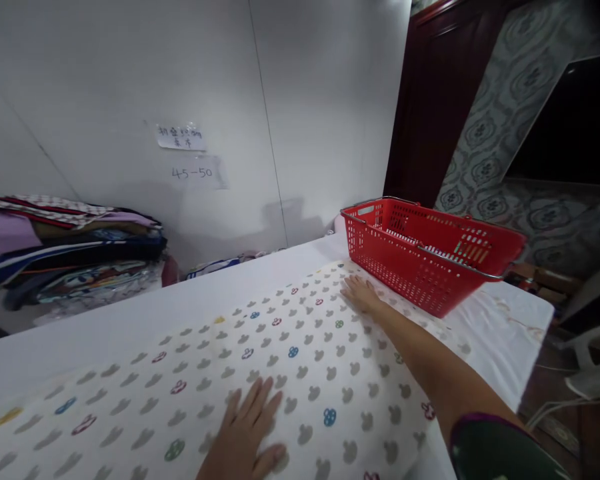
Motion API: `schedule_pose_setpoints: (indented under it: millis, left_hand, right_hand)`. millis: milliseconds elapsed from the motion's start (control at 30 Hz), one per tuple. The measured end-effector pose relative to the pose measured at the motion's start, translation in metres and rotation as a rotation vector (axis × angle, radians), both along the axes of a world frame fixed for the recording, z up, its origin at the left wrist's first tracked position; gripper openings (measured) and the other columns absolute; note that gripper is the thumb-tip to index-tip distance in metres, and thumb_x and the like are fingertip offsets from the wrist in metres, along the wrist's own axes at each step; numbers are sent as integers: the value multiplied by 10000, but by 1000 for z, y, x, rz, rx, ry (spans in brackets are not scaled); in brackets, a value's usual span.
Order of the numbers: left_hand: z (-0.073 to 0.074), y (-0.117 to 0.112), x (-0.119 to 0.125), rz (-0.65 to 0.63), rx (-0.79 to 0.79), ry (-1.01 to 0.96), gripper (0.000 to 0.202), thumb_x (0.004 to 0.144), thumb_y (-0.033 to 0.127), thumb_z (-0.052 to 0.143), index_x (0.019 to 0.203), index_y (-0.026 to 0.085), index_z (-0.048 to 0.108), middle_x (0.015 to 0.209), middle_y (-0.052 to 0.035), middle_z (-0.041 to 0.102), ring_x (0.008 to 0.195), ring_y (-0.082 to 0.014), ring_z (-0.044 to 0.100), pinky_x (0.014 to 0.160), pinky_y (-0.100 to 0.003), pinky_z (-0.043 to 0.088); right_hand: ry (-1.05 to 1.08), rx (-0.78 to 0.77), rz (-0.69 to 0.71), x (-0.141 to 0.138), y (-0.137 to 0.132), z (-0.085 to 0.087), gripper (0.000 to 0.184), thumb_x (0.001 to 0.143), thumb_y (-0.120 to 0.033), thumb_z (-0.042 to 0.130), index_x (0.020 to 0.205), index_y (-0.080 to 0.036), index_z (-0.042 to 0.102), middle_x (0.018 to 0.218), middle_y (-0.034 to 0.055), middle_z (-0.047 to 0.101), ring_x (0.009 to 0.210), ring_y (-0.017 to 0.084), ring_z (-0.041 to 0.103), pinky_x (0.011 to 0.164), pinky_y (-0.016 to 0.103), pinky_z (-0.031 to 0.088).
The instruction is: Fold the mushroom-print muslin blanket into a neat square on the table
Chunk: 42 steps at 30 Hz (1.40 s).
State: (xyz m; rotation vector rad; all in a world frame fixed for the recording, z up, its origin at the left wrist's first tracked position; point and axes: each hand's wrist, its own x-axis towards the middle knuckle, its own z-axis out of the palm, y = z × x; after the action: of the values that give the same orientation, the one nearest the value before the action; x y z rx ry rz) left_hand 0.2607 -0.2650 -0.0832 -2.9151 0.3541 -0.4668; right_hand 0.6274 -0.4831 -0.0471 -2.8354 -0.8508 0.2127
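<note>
A cream cloth printed with grey mouse-head shapes and small coloured figures lies spread over the white-covered table. Flat on its near middle rests my left hand, fingers spread. My right hand reaches farther out and presses on the cloth near its far right part, fingers stretched. Just beyond that hand stands a red plastic basket with metal handles, close against the cloth. The cloth's left end runs out of view.
A pile of folded clothes sits beyond the table at the left, by a white wall panel with handwritten paper notes. The white table cover shows at the right. Past it stands a white chair.
</note>
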Motion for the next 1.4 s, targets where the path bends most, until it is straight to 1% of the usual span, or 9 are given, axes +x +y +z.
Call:
schedule_pose_setpoints:
  millis: [133, 267, 467, 667, 833, 933, 1133, 1267, 1400]
  left_hand:
    - [-4, 3, 3, -43, 66, -74, 617, 854, 523, 403, 1411, 302, 256, 1433, 2, 359, 1296, -221, 339, 1084, -369, 197]
    - [-2, 3, 3, -29, -39, 20, 657, 844, 557, 388, 1425, 318, 197, 1428, -3, 363, 1282, -231, 367, 1083, -383, 227]
    - [21, -11, -5, 67, -359, 364, 675, 844, 564, 372, 1430, 343, 120, 1493, -16, 177, 1353, -305, 223, 1097, -548, 148]
    - [43, -21, -9, 94, -562, 419, 669, 854, 589, 311, 1436, 316, 125, 1507, -20, 107, 1382, -284, 113, 1116, -554, 58]
    - [60, -7, -28, 187, -620, 403, 638, 875, 578, 250, 1438, 318, 101, 1513, -9, 60, 1390, -254, 72, 1122, -528, 88]
    - [54, 10, -61, 347, -579, 356, 640, 865, 588, 275, 1428, 297, 191, 1513, -27, 97, 1390, -265, 61, 1120, -538, 43]
    - [42, 19, -114, 480, -589, 368, 670, 851, 615, 273, 1428, 281, 205, 1511, -51, 117, 1390, -252, 80, 1125, -491, 77]
    - [53, 25, -137, 546, -553, 243, 644, 862, 602, 243, 1421, 284, 227, 1519, -32, 94, 1395, -235, 56, 1127, -477, 60]
    - [45, 49, -187, 816, -486, 160, 661, 842, 616, 298, 1388, 245, 330, 1503, -75, 182, 1385, -277, 106, 1109, -519, 40]
  right_hand:
    - [-60, -8, -100, 46, 17, -13, 593, 906, -514, 233, 1411, -205, 274, 1492, 69, 202, 1364, 201, 142, 1084, 448, 108]
    - [-123, -13, -152, 71, 15, -25, 621, 898, -525, 216, 1411, -182, 283, 1481, 79, 232, 1350, 210, 182, 1084, 456, 134]
    - [-135, -52, -109, 65, 10, -26, 583, 903, -479, 229, 1375, -162, 357, 1462, 108, 272, 1338, 250, 223, 1065, 487, 187]
    - [-180, -50, 55, 40, 17, -31, 575, 902, -511, 212, 1354, -200, 385, 1455, 106, 287, 1335, 264, 230, 1048, 541, 169]
    - [-267, -63, 127, 6, 32, -36, 512, 901, -471, 265, 1325, -238, 431, 1452, 100, 293, 1338, 295, 210, 1017, 569, 201]
    - [-268, -43, 244, -17, 39, -40, 519, 904, -472, 249, 1353, -258, 394, 1468, 68, 267, 1349, 271, 195, 1042, 542, 189]
    - [-187, -73, 105, -66, 56, -28, 572, 898, -501, 205, 1366, -224, 383, 1464, 97, 271, 1342, 294, 218, 1023, 580, 220]
    - [-260, 7, 405, -147, 71, -29, 543, 912, -456, 215, 1401, -244, 317, 1487, 62, 220, 1371, 258, 137, 1058, 541, 182]
    - [-248, 47, 628, -216, 63, -48, 561, 896, -518, 222, 1393, -284, 332, 1483, 32, 233, 1362, 258, 177, 1066, 525, 187]
